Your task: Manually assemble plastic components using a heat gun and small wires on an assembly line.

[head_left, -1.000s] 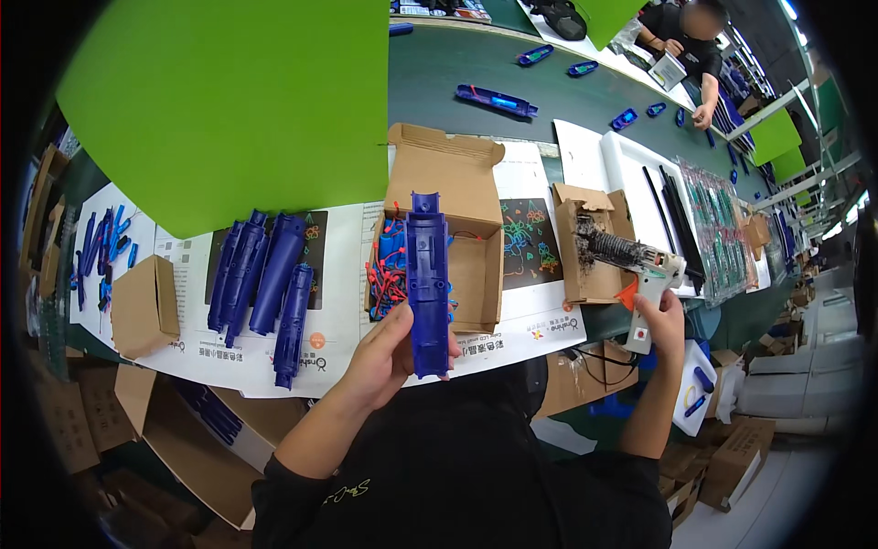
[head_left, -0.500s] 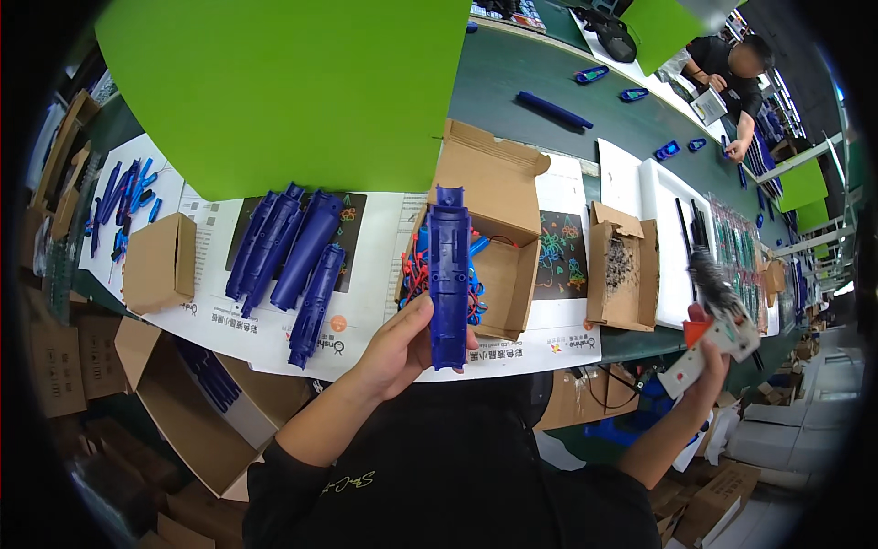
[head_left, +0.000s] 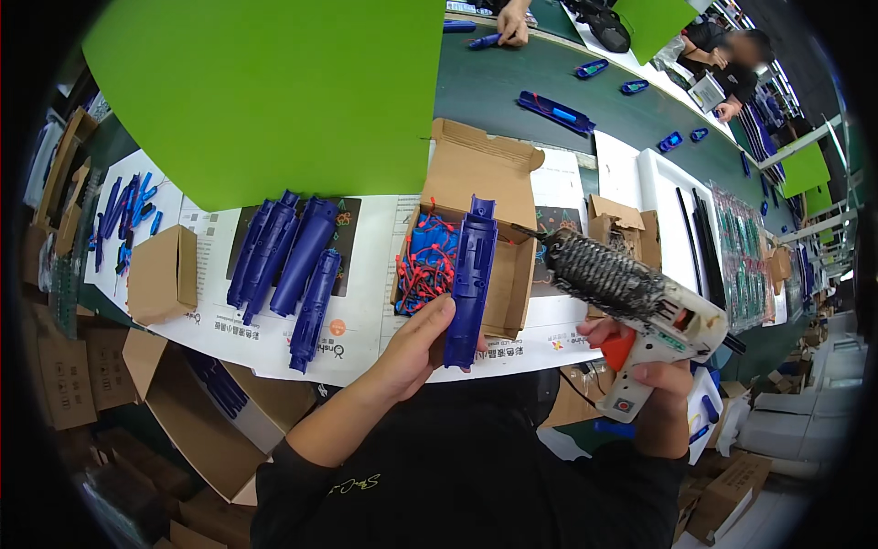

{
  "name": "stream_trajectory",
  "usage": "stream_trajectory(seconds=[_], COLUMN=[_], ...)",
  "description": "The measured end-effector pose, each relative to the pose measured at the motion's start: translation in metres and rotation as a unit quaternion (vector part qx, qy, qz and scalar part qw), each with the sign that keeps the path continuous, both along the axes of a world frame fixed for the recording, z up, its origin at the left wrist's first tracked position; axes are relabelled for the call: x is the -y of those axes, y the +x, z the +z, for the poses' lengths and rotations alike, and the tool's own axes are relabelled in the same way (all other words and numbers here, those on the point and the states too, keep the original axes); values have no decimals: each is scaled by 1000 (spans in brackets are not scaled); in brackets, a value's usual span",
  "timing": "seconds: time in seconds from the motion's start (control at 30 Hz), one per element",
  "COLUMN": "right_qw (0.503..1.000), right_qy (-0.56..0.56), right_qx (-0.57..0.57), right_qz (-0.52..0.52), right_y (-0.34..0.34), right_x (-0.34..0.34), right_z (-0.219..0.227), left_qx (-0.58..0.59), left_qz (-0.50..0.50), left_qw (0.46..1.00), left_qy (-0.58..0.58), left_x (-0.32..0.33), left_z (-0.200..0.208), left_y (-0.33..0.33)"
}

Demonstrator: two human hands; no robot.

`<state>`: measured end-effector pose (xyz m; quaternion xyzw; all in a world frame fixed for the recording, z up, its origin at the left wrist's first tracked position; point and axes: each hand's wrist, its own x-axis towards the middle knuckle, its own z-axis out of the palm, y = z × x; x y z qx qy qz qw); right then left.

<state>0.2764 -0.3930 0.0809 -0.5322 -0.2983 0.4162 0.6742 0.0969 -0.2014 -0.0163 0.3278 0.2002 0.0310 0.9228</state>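
My left hand [head_left: 409, 355] is closed round the lower end of a dark blue plastic half shell [head_left: 473, 279], tilted slightly with its hollow, ribbed side up. My right hand [head_left: 660, 389] grips a white hot glue gun [head_left: 672, 334] with an orange-red trigger. Its barrel is wrapped in wire and blackened, and the nozzle points left toward the shell, apart from it. Behind the shell stands an open cardboard box [head_left: 521, 293] holding blue battery packs [head_left: 432, 245] with red wires. Several more blue shells [head_left: 306, 252] lie on the paper to the left.
A closed carton [head_left: 163, 274] and loose blue parts [head_left: 128, 206] are at far left. A green panel [head_left: 265, 101] rises behind the table. At right are a small box [head_left: 615, 215] and a white tray [head_left: 672, 197]. A co-worker's hand [head_left: 514, 23] touches a blue part on the green bench.
My right hand has brought the glue gun leftward and up, nearer the shell. The shell has shifted slightly right and tilted. A co-worker's hand has appeared at the top; a shell there now shows a battery.
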Motion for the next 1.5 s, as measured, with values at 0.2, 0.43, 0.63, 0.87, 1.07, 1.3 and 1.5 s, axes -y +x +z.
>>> stream_trajectory(seconds=[0.2,0.43,0.63,0.87,1.07,1.3,1.5], right_qw=[997,993,986,977,974,981,981], right_qy=[-58,-99,-140,-190,-212,-183,-187], right_qx=[-53,-31,-31,-9,9,46,36], right_qz=[21,54,87,92,85,44,38], right_y=[-5,1,-3,-10,-9,-4,-2], right_x=[-9,-7,-7,10,9,0,5], right_z=[-4,-15,-10,-13,-4,-1,-5], left_qx=[-19,-14,-10,-12,-6,-2,-9], left_qz=[11,-2,10,41,38,-5,-2], left_qw=[1000,998,998,999,999,996,996], left_qy=[16,54,59,25,36,85,90], left_x=[0,2,2,-3,0,7,6], left_z=[2,-1,0,3,4,-5,-3], left_y=[-1,2,1,1,2,0,0])
